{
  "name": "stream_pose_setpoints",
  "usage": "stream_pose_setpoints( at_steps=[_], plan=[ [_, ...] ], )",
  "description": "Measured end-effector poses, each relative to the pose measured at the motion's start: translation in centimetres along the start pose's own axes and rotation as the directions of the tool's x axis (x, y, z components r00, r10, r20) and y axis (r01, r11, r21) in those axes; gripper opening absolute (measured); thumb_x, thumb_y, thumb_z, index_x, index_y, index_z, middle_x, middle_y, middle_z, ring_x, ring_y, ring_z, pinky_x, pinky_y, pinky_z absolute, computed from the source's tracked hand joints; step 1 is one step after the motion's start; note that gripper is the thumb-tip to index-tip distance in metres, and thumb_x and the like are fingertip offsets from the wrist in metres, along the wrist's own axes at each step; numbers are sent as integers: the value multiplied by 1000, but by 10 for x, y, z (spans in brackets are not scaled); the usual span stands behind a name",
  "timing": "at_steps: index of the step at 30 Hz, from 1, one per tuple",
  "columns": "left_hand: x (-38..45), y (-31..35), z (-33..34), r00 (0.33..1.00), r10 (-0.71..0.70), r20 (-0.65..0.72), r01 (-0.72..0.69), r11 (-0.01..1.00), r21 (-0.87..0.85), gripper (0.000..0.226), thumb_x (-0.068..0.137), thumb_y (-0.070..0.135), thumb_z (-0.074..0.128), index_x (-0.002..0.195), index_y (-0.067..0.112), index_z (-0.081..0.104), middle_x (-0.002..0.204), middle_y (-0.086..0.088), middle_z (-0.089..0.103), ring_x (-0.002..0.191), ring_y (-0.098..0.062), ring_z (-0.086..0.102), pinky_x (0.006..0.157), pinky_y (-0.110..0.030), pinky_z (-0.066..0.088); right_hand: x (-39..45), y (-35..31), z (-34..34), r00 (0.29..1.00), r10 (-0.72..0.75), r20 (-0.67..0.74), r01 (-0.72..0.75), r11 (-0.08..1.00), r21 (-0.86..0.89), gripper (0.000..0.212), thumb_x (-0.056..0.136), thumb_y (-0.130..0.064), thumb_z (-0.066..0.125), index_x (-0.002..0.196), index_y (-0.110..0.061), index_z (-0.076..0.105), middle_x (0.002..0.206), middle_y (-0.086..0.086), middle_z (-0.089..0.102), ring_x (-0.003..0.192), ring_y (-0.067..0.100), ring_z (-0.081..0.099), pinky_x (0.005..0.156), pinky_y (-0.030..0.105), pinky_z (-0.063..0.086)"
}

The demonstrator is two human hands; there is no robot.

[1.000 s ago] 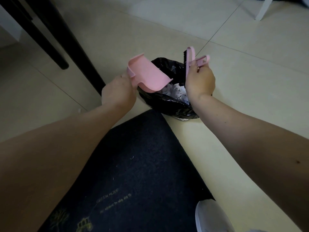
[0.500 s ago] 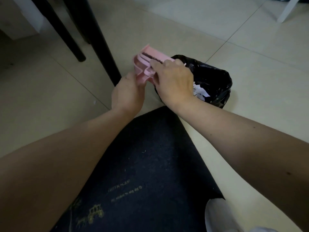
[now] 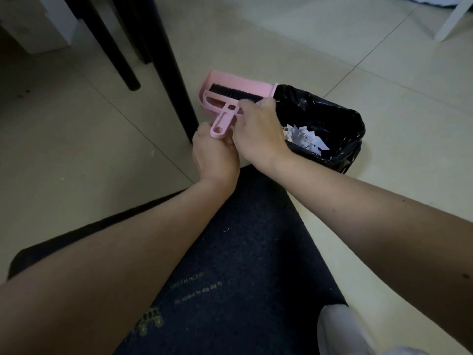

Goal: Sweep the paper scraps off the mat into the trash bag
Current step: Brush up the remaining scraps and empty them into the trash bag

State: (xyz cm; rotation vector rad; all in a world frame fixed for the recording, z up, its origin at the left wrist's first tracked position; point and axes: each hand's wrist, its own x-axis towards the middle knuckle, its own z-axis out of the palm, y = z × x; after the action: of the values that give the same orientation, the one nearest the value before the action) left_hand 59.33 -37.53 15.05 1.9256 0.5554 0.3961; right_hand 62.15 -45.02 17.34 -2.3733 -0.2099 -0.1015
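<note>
Gripping the pink brush nested in its dustpan, both hands (left on the handles, right at the head) hold it left of the trash bag, where the scraps lie.

Pale tiled floor all around, two black furniture legs slanting down at the top left, a white furniture leg in the top right corner, some white fabric bottom right.

mat print, faint yellow, unreadable
</note>
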Motion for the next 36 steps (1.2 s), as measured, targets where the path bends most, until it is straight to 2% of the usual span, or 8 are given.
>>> stream_pose_setpoints(
  at_steps=[4,8,11,19,24,27,31,36],
  plan=[
    [-10,14,5,986,-162,35,165,942,-293,29,94,12,44,65,17,42,65,6,46,57,-7,40,49,-13,40,-9,-7,3,929,322,-183,-233,891,389,35,93,-28,56,120,-8,46,120,6,41,79,10,48,76,26,42],
    [-24,20,8,996,-60,61,74,961,-268,36,94,8,45,59,18,42,61,7,46,47,2,47,44,-10,38,-8,-8,8,781,505,367,-564,319,762,33,88,-33,64,110,-8,65,103,6,70,87,16,68,82,32,56],
    [-32,12,12,991,100,86,-94,993,-74,36,93,3,46,63,23,43,69,6,50,56,2,49,48,-8,40,-4,0,4,748,477,462,-604,200,771,14,92,-21,61,99,-10,68,83,3,69,70,13,65,64,23,54],
    [-43,-4,21,914,280,293,-331,933,142,15,93,10,42,106,11,50,100,-4,48,76,8,37,68,3,35,5,20,-8,701,511,498,-672,240,701,35,93,-41,57,83,-9,68,68,4,65,59,17,62,54,24,54],
    [-47,-7,23,834,328,444,-433,887,159,43,82,1,48,124,9,44,108,-5,49,88,-8,42,77,-18,37,10,27,-12,782,497,376,-608,475,636,40,95,-46,50,102,-10,65,82,6,65,79,23,64,82,37,55],
    [-48,-1,17,789,348,507,-448,890,87,33,80,4,43,111,14,52,102,-4,54,90,-13,49,78,-22,42,6,38,-21,823,524,220,-552,646,527,43,99,-43,40,101,-8,64,79,3,63,72,18,61,73,32,54],
    [-39,13,23,897,300,325,-343,936,84,13,89,7,40,84,10,52,83,-1,53,75,-12,47,64,-23,38,-5,65,-34,843,525,119,-504,693,516,42,97,-43,44,99,-6,64,63,2,62,53,15,57,65,32,53],
    [-18,28,46,961,86,264,-125,983,134,20,94,23,42,110,15,49,102,0,56,87,-13,54,74,-29,44,-20,106,-64,909,416,-26,-367,828,424,39,95,-40,50,81,-4,58,60,5,60,37,5,53,44,15,43]
  ],
)
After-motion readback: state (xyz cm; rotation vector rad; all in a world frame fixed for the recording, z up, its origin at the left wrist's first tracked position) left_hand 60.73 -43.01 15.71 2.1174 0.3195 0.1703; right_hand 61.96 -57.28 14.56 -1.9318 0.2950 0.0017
